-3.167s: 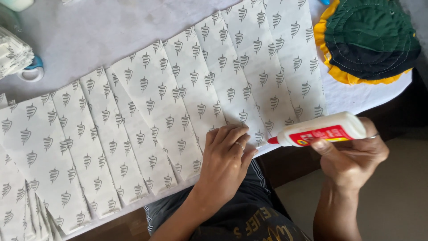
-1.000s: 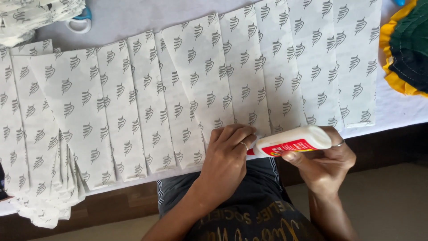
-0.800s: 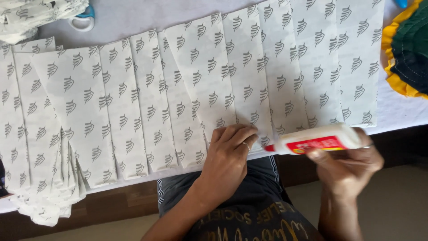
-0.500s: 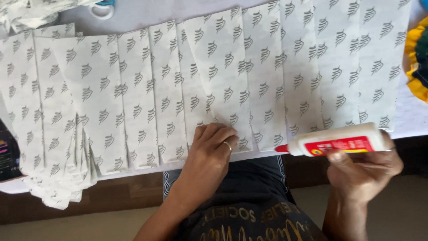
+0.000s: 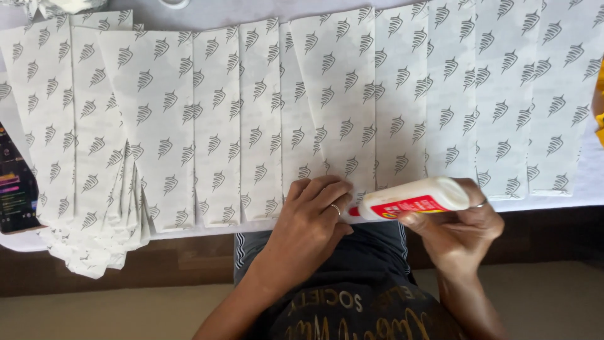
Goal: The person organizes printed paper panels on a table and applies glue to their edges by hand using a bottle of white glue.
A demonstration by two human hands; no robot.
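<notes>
I see my left hand (image 5: 313,217) lying flat on the near edge of the paper strips (image 5: 327,107), fingers (image 5: 321,192) together and slightly bent, pressing down on the bottom end of one strip; it grips nothing, it only rests on the paper, and a ring shows on one finger. My right hand (image 5: 459,226) is closed around a white glue bottle (image 5: 412,198) with a red label, thumb below and fingers wrapped over the far end, so the hold is firm and the fingers are narrow around the body. The bottle lies almost level, its red tip pointing left and meeting the paper just beside my left fingertips, at the lower edge of the strip that I hold down. The strips are white with a grey repeated leaf-like print; they lie side by side across a pale table (image 5: 585,189), overlapping one another at their long edges like a fan, their near ends at the table's front edge. At the left end several strips are stacked more loosely, and crumpled paper scraps (image 5: 88,252) hang over the table edge below them. A dark printed card or screen (image 5: 16,195) shows at the far left edge. At the far right edge I catch a sliver of something yellow (image 5: 599,113); I cannot tell what it is. Below the table my dark shirt (image 5: 352,289) with pale lettering fills the lower middle of the view.
</notes>
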